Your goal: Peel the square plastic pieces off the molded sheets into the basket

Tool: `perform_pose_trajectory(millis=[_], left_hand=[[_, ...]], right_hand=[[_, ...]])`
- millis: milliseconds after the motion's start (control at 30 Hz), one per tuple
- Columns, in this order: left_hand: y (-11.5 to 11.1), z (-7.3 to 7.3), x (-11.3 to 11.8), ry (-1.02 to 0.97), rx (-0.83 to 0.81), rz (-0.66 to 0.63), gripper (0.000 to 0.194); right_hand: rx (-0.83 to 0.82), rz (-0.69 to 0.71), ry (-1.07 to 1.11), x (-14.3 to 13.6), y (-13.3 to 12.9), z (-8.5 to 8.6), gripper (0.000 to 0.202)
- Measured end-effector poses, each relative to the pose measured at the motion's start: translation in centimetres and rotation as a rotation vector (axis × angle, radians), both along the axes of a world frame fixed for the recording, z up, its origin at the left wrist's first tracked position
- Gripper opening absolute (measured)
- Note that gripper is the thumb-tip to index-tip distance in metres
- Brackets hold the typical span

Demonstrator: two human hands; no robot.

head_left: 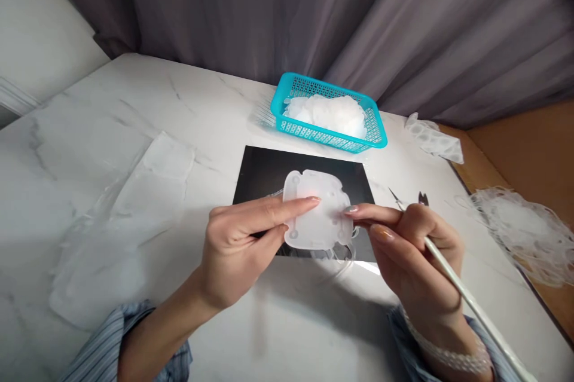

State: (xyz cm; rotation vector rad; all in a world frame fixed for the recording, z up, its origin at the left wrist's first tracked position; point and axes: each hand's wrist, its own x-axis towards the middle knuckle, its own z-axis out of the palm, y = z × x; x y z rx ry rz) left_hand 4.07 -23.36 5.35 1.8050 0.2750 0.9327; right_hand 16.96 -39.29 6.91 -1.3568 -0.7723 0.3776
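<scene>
My left hand [246,244] is closed on the left side of a flat, translucent white piece [316,229] with rounded corners, notched edges and small raised rings. Its index finger lies across the front face. From the other side, my right hand [417,250] touches the piece's right edge with a fingertip. A slim white pen-like tool [466,295] with a thin dark point is tucked in the right hand, slanting down to the right. Another short dark tip shows above the knuckles; what it belongs to is hidden. Thin clear strips [343,250] hang below the piece.
A black mat [258,170] lies beneath the hands. Behind it stands a turquoise basket [332,141] heaped with similar white pieces. Clear plastic sheets [152,191] lie at left. To the right are a pile of stringy offcuts [524,229] and a crumpled clear bag [434,140].
</scene>
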Motion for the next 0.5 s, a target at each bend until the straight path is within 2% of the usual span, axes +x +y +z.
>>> perform_pose_trajectory(millis=[233, 500], left_hand=[[0.05, -0.07, 0.07, 0.021, -0.075, -0.067, 0.045], [0.08, -0.11, 0.07, 0.094, -0.175, -0.074, 0.036]], right_hand=[[-0.029, -0.067, -0.019, -0.13, -0.27, -0.08, 0.039], [0.014, -0.017, 0.017, 0.07, -0.61, -0.4, 0.035]])
